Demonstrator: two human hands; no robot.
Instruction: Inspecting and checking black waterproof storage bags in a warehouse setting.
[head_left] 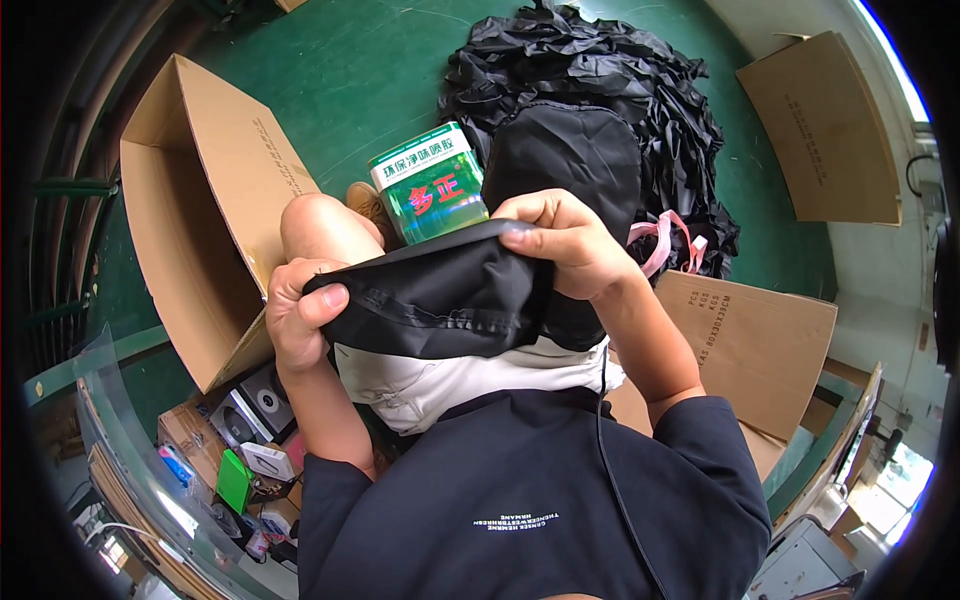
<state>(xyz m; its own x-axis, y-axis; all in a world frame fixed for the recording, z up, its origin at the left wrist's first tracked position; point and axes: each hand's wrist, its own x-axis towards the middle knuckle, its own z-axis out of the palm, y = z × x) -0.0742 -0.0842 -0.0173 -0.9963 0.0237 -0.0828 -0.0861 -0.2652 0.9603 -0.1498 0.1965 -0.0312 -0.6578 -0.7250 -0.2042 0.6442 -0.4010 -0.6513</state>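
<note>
Between my hands a black fabric piece [430,310] with a stitched, gathered seam is stretched across my lap. My left hand [302,312] pinches its left corner, thumb on top. At the upper right edge my right hand [562,238] grips the same cloth between thumb and fingers. Under and beyond my right hand lies a smooth black fabric piece [565,150] over my leg. Past it a big heap of crumpled black fabric [640,75] covers the floor. A green and white metal can [435,190] stands just beyond the held cloth.
An open cardboard box [215,160] stands at the left. Other cardboard pieces lie at the right [750,345] and lean by the wall [825,130]. A pink ribbon [665,240] rests beside the heap. Small boxes and a green item [235,480] crowd the lower left. The green floor [330,60] shows beyond.
</note>
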